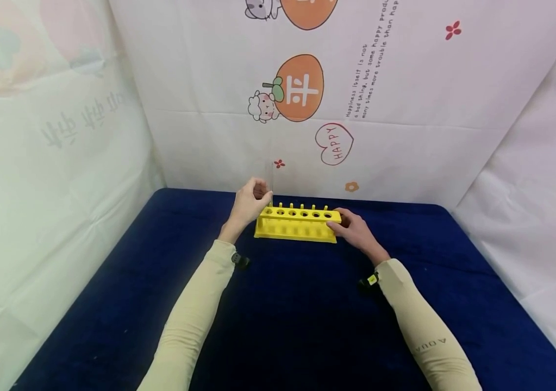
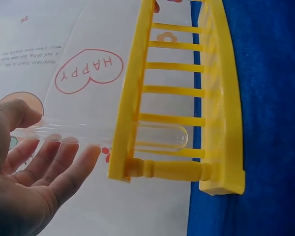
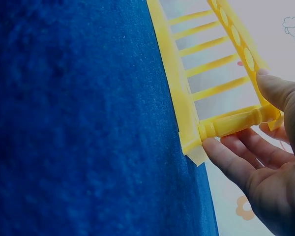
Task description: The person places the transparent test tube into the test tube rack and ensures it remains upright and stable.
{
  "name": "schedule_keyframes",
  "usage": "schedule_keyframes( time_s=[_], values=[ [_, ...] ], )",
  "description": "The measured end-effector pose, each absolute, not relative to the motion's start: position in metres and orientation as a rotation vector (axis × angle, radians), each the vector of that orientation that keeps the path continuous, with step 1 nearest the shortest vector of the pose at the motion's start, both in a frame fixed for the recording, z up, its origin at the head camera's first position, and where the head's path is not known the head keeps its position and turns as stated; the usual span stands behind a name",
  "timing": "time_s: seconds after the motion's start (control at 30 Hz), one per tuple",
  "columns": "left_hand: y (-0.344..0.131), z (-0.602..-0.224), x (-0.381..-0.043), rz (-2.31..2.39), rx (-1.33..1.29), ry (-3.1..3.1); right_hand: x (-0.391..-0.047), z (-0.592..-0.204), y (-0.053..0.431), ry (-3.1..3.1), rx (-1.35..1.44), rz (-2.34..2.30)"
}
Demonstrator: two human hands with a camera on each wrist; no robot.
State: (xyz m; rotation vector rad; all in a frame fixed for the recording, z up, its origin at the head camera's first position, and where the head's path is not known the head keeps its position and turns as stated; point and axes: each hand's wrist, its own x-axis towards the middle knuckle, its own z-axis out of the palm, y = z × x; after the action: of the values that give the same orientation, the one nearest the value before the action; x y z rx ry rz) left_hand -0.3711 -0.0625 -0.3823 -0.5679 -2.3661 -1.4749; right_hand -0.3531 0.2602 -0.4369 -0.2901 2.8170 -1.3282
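Observation:
My left hand [image 1: 247, 205] pinches a clear test tube [image 2: 160, 136] between thumb and fingers at the rack's left end. The tube's rounded bottom passes through the end hole of the top plate and hangs above the base in the left wrist view. The yellow test tube rack [image 1: 297, 230] stands on the blue cloth, with a row of round holes on top and pegs along the back. At its right end my right hand [image 1: 354, 232] holds it, thumb at the top plate and fingers along the end post [image 3: 231, 123].
Dark blue cloth [image 1: 297, 315] covers the table. Close behind the rack rises a white printed sheet [image 1: 209, 146] with cartoon fruit and lettering. White sheets [image 1: 62, 179] also enclose the left and right sides.

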Motion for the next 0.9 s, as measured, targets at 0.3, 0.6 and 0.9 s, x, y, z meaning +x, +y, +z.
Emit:
schedule_keyframes(
  time_s=[0.3,0.6,0.9],
  values=[
    [-0.063,-0.390,-0.369,-1.453,-0.565,-2.415,-0.354,-0.439,0.259,2.822,-0.292,-1.302],
    [-0.060,-0.390,-0.370,-1.443,-0.550,-2.436,-0.355,-0.437,0.260,2.836,-0.307,-1.302],
    [-0.060,-0.395,-0.370,-1.421,-0.529,-2.462,-0.353,-0.437,0.260,2.815,-0.291,-1.306]
  ],
)
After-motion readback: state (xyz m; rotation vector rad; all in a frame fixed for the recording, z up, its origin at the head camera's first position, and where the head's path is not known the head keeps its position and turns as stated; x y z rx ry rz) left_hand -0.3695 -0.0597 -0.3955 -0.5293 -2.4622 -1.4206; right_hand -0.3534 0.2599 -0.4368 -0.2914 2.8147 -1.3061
